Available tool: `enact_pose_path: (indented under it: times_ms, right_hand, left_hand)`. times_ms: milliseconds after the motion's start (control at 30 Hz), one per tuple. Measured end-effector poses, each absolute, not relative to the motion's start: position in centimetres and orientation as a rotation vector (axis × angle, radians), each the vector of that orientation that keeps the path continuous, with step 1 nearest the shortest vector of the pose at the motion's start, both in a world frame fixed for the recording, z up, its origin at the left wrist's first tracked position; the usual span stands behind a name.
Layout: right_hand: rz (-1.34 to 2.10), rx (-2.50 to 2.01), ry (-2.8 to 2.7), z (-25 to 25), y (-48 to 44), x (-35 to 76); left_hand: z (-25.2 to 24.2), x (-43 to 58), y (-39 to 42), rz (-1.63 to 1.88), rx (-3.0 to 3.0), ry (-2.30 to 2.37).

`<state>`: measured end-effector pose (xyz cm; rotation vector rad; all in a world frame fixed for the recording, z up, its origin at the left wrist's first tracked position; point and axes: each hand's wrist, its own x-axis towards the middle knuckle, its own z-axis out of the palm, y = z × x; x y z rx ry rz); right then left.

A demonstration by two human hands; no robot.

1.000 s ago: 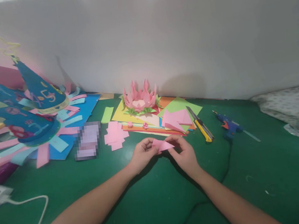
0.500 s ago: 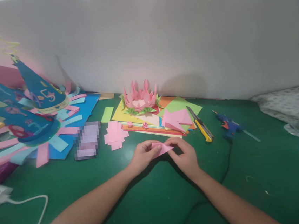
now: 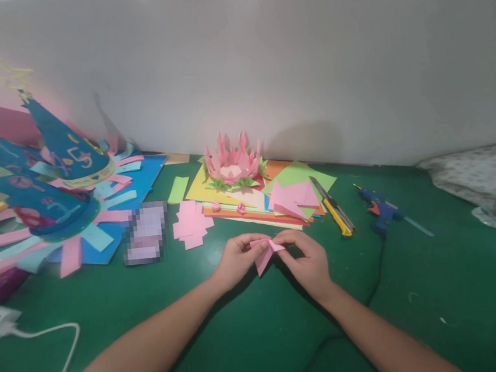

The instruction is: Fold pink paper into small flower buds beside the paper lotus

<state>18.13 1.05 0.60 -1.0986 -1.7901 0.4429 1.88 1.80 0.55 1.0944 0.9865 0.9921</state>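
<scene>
Between my hands is a small folded piece of pink paper (image 3: 262, 258), held just above the green table. My left hand (image 3: 237, 259) pinches its left side, thumb on top. With thumb and fingers, my right hand (image 3: 307, 261) grips its right end. A pointed flap of the paper hangs down toward me between the hands. Beyond them lie pink paper slips (image 3: 189, 224) in a loose stack, and a pink paper lotus (image 3: 233, 164) with green leaves stands on coloured sheets.
A yellow utility knife (image 3: 337, 215) lies right of the sheets, near a blue glue gun (image 3: 379, 208) with a cord. Decorated blue paper cones (image 3: 69, 150) stand at left on a blue board. A blurred-out phone-like rectangle (image 3: 146, 233) and a white cable (image 3: 64, 327) are also at left.
The pink paper has changed shape in my fingers: a pointed flap now hangs lower toward me. Both hands have hardly shifted.
</scene>
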Motion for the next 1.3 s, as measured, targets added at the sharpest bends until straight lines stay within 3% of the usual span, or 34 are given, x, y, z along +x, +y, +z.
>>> enact_pose_path:
  times_ms: [1300]
  right_hand:
    - [0.209,-1.068,-1.972,0.56,1.19,18.14]
  left_hand:
    - [-0.02,2.16,1.71,1.003,1.052,1.061]
